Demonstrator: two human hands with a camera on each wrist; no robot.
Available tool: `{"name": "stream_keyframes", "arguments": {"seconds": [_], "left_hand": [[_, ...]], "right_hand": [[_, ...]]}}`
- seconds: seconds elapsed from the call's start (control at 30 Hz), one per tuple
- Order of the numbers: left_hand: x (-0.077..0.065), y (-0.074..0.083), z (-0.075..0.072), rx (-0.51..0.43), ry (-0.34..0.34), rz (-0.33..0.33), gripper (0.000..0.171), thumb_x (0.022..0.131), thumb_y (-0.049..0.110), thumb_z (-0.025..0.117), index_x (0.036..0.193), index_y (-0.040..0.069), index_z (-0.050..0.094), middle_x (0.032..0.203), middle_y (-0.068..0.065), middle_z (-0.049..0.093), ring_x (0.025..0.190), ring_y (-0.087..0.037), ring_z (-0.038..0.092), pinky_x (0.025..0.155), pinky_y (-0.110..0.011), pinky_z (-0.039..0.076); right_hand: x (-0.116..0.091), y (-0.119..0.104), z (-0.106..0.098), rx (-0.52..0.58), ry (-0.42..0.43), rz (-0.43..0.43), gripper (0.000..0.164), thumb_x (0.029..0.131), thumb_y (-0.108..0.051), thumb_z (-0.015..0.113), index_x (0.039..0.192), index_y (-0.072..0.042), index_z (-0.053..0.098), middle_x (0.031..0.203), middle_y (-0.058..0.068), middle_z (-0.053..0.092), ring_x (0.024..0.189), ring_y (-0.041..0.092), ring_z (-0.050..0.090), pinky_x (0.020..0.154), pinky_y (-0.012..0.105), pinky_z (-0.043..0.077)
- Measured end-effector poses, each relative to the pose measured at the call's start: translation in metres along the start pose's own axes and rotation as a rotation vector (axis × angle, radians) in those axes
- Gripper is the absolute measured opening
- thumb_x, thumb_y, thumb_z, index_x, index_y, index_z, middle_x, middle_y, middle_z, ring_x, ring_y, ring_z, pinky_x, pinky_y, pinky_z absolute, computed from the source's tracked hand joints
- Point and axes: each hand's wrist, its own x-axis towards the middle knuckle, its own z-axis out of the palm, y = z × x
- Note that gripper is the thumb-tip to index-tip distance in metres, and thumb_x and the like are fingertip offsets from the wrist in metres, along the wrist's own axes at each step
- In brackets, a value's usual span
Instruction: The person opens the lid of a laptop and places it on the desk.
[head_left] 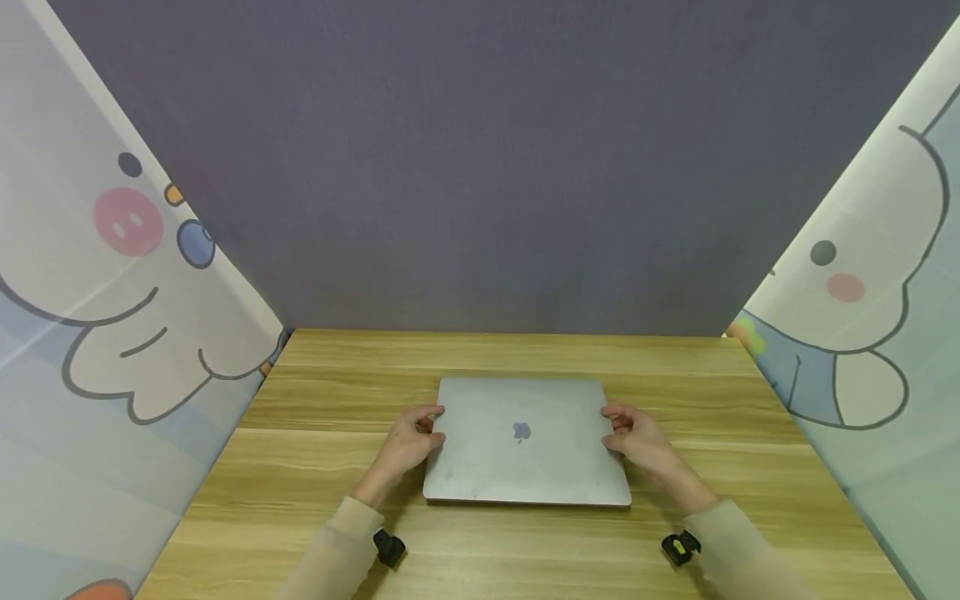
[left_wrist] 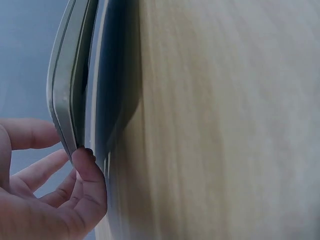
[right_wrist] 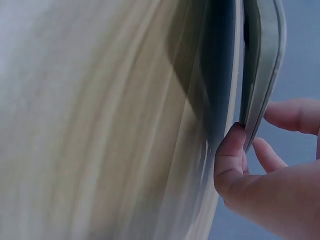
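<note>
Laptop (head_left: pixel 525 462): long axis L–R, btwn my L hand (head_left: pixel 407 439) & R hand (head_left: pixel 642 438) | each pinching its own-side short edge | neither nearer, abt even

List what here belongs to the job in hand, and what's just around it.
In the job:
- closed laptop
- left hand, gripping its left edge
- right hand, gripping its right edge

Just around it:
- wooden table
- grey backdrop
- left cartoon panel
- right cartoon panel
- black wrist devices
</note>
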Motion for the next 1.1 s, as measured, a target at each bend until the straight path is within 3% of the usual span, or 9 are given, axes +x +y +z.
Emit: {"name": "stream_keyframes", "arguments": {"seconds": [0.37, 0.83, 1.1], "left_hand": [[0.0001, -0.0002, 0.0008, 0.040, 0.002, -0.016, 0.050, 0.085, -0.002, 0.072, 0.133, -0.002, 0.063, 0.102, -0.015, 0.056, 0.080, -0.021, 0.051, 0.061, -0.028, 0.047], [0.0002, -0.0073, -0.0027, 0.081, -0.008, -0.023, 0.050, 0.085, 0.006, 0.075, 0.133, 0.002, 0.065, 0.108, -0.012, 0.059, 0.095, -0.026, 0.057, 0.071, -0.033, 0.053], [0.0009, -0.0031, -0.0026, 0.143, 0.002, -0.005, 0.050, 0.083, 0.007, 0.078, 0.131, 0.000, 0.066, 0.108, -0.014, 0.062, 0.091, -0.025, 0.058, 0.070, -0.033, 0.053]], "right_hand": [[0.0002, -0.0001, 0.0047, -0.078, 0.004, 0.009, 0.053, 0.084, 0.003, 0.070, 0.134, 0.011, 0.054, 0.111, 0.018, 0.050, 0.098, 0.027, 0.047, 0.070, 0.026, 0.048], [0.0000, 0.0092, -0.0003, -0.056, -0.016, -0.012, 0.053, 0.086, 0.001, 0.073, 0.135, 0.012, 0.055, 0.119, 0.021, 0.056, 0.106, 0.029, 0.054, 0.076, 0.025, 0.053], [-0.0023, 0.0023, 0.0014, -0.118, 0.000, -0.003, 0.052, 0.085, 0.004, 0.071, 0.133, 0.012, 0.056, 0.115, 0.021, 0.057, 0.103, 0.029, 0.054, 0.075, 0.028, 0.053]]}}
